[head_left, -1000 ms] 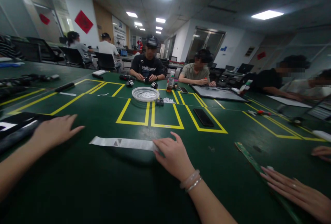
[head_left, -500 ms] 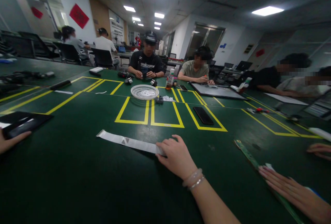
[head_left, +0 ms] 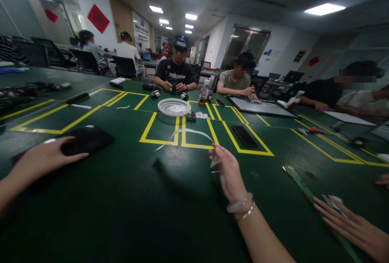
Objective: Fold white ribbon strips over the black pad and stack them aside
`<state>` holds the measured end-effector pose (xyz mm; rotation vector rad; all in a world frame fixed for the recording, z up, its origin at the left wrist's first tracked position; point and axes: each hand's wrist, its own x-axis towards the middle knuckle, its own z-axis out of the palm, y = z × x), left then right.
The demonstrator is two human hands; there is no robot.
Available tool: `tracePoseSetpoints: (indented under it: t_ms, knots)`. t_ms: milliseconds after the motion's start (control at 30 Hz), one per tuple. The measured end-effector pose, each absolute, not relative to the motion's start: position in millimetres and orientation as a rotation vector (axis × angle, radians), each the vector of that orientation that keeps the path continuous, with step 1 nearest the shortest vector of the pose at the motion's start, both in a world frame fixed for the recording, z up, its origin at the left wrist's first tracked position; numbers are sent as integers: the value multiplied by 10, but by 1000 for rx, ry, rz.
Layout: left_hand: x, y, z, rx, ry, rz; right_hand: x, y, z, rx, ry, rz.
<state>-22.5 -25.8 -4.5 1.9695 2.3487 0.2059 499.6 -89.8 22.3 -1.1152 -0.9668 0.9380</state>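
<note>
Beyond the strip (head_left: 195,131), white basket (head_left: 174,113)

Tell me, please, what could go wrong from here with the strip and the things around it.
The pale strip is pinched near one end by the right hand and arches in the air, so it might crease close to the fingers. Its other end is unsupported and could flick or snag. The phone lies on the table beyond that hand, to its right, so a wide swing might knock it.
</note>
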Motion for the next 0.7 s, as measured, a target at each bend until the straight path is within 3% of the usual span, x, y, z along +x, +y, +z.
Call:
tracePoseSetpoints:
  t_ms: [133,300,533,700]
  knots:
    - [975,-381,67,2371,1811,270,5094,-841,254,-951,-581,1017]
    - [1984,-556,75,2575,1247,382,5126,-796,224,-920,-564,1032]
    - [2343,-626,-51,2696,1025,406,5039,-817,158,-1025,-895,948]
    - [2299,-796,-104,2941,881,392,4962,-896,161,-1177,-1437,719]
